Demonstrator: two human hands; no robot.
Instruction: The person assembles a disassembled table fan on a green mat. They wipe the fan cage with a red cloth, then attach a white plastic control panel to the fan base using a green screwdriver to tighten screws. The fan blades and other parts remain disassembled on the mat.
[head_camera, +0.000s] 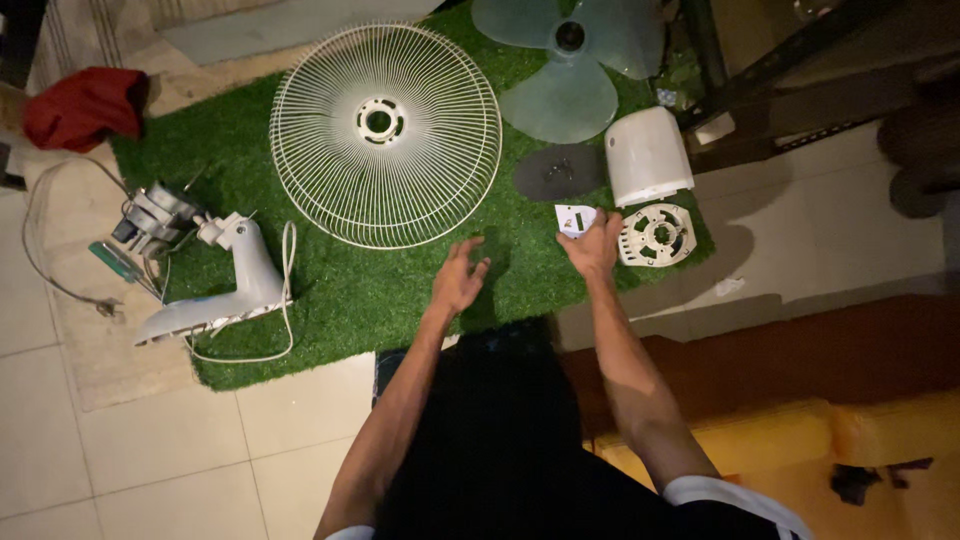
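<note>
Small white part (575, 219), one, sits pinched in the right hand (597, 247) at one o'clock. Left hand (457, 280) hovers spread and empty. One wire fan guard (385, 135) lies at eleven o'clock, one blade (575, 60) at twelve.

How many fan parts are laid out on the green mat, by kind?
Wire grille: 1
Blade: 1
White motor cover: 1
White ring bracket: 1
Dark round plate: 1
Small white piece at the right hand: 1
Motor with neck and cord: 1
Total: 7
</note>
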